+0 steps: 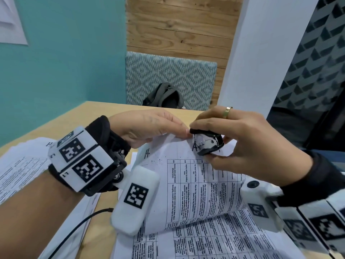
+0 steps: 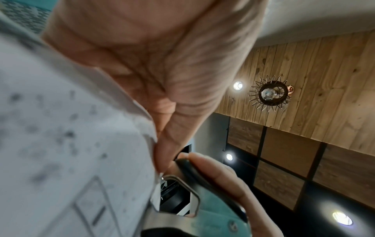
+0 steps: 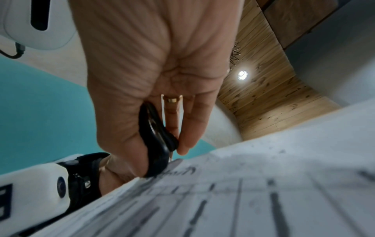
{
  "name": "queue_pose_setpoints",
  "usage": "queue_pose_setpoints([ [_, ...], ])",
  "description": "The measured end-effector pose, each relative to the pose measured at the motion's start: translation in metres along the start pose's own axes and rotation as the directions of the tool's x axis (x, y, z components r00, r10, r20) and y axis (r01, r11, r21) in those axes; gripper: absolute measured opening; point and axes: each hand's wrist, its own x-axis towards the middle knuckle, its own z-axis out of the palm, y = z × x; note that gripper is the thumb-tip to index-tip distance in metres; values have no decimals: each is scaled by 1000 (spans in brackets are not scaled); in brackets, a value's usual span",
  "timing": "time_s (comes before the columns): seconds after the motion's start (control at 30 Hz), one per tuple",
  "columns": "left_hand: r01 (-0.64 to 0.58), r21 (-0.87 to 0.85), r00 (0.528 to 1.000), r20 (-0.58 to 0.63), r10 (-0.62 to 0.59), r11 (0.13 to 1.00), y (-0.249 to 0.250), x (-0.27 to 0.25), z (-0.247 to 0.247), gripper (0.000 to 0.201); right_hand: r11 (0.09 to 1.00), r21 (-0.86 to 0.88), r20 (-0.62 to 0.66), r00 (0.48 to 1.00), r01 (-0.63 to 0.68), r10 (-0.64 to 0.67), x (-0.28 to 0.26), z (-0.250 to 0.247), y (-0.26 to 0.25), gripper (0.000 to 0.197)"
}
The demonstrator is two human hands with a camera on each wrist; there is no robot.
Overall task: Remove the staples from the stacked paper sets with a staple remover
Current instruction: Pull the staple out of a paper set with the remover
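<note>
Staple remover (image 1: pixel 206 143) pinched in right hand (image 1: pixel 248 144), biting the lifted paper set (image 1: pixel 196 184) at its 12 o'clock corner on the worktop (image 1: pixel 104 113), left hand (image 1: pixel 149 128) pinching that corner just at 9 o'clock of the tool

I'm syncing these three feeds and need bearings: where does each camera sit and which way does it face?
Head: worn on the head, looking forward and down at the left hand, right hand, staple remover and paper set.
Left wrist: under the left hand, looking along it and up past the paper set.
Right wrist: under the right hand, looking up at the staple remover.
All three share remover and paper.
</note>
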Motion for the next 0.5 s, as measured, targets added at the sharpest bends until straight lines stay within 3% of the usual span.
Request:
queue_pose_setpoints([
  [0.5, -33, -80, 997, 66, 39, 996, 3, -2, 0, 14, 998, 52, -16, 1000, 26, -26, -1, -1, 2, 36],
])
